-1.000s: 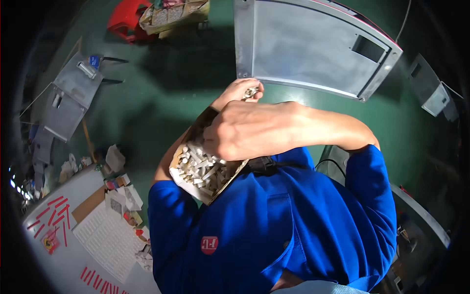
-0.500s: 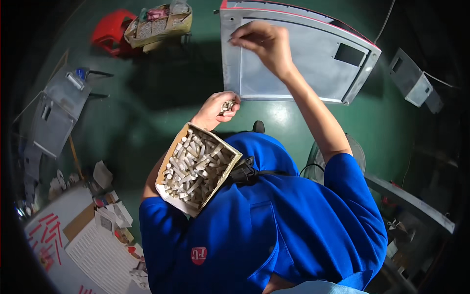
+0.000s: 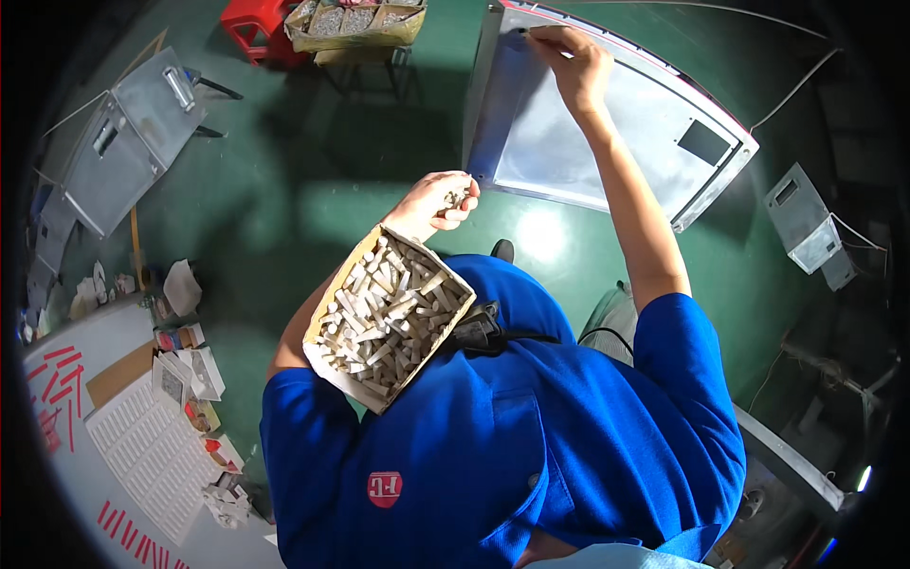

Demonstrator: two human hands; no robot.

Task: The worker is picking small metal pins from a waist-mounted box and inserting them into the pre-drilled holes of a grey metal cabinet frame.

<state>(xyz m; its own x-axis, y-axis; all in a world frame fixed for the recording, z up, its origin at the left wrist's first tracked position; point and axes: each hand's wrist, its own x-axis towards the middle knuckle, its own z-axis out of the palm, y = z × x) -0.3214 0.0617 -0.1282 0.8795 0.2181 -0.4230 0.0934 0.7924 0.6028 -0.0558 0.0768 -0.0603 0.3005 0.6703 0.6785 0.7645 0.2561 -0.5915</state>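
Note:
My left hand [image 3: 431,207] is curled around a few small pale plugs [image 3: 455,198], near the close left corner of a grey metal cabinet [image 3: 588,133]. On my left forearm, leaning against my blue shirt, rests an open cardboard box [image 3: 353,389] full of off-white tapered plugs [image 3: 384,313]. My right hand [image 3: 578,71] reaches over the cabinet to its far left corner. Its thumb and forefinger are pinched together at a small dark spot there; whatever sits between the fingertips is too small to make out.
A red stool [image 3: 254,28] and a divided tray of small parts [image 3: 355,28] stand at the far left. Metal panels [image 3: 133,142] lean at left, with another grey piece [image 3: 806,218] at right. A white table [image 3: 123,484] with red strips is at lower left.
The view has shifted, so the cabinet appears turned and further right. My right hand has moved to the cabinet's far left corner. My left hand keeps its plugs, and the box stays on my forearm.

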